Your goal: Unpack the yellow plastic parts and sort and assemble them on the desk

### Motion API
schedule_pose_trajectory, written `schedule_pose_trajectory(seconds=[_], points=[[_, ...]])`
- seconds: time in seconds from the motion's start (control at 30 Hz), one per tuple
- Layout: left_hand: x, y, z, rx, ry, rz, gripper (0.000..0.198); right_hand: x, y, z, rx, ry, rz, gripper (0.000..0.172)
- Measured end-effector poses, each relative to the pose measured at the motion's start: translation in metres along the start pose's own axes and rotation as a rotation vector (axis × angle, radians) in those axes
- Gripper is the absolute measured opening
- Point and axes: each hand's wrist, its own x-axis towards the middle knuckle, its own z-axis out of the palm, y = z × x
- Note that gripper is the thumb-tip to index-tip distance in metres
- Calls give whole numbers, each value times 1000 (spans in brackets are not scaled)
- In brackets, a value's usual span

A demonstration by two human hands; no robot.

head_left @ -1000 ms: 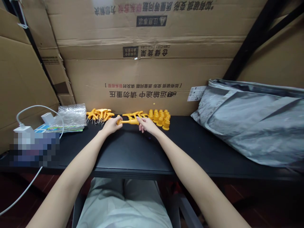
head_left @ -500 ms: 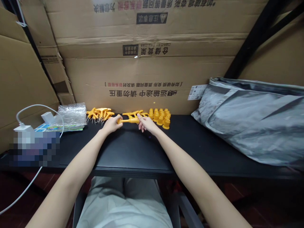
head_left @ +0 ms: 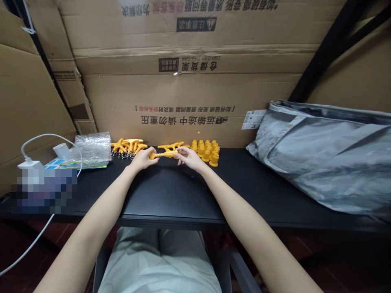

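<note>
Between my hands, above the black tabletop, is a yellow plastic piece with a ridged shaft (head_left: pixel 166 154), lying roughly level. My left hand (head_left: pixel 144 159) is closed around its left end. At its right end, the fingers of my right hand (head_left: pixel 188 158) pinch it, hiding that tip. Just behind it lie several yellow branched plastic pieces (head_left: pixel 171 146). Beyond my left hand is a heap of yellow handles with metal spirals (head_left: pixel 130 144), like corkscrews. Several yellow bell-shaped caps (head_left: pixel 214 159) stand in rows right of my right hand.
Clear plastic wrapping (head_left: pixel 93 147) lies on the left over coloured sheets, beside a white charger (head_left: pixel 30 167) with a cable. A large grey bag (head_left: pixel 324 158) fills the right side. Cardboard (head_left: pixel 183 89) walls off the back of the black table (head_left: pixel 171 199).
My right fingers have shifted slightly on the piece's right end, and its angle differs a little. My left hand keeps its grip in nearly the same place.
</note>
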Motion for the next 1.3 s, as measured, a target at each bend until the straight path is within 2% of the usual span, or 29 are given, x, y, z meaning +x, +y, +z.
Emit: schedule_pose_trajectory(seconds=[0.17, 0.53, 1.0, 1.3], points=[[-1, 1, 0, -6, -8, 4, 32, 1, 2, 1, -8, 14, 49, 32], [-2, 1, 2, 29, 9, 8, 29, -2, -1, 2, 47, 2, 60, 25], [-3, 5, 0, 95, 10, 10, 28, -6, -7, 5, 56, 22, 63, 34], [-2, 2, -1, 109, -7, 9, 26, -6, -6, 9, 126, 14, 160, 28]])
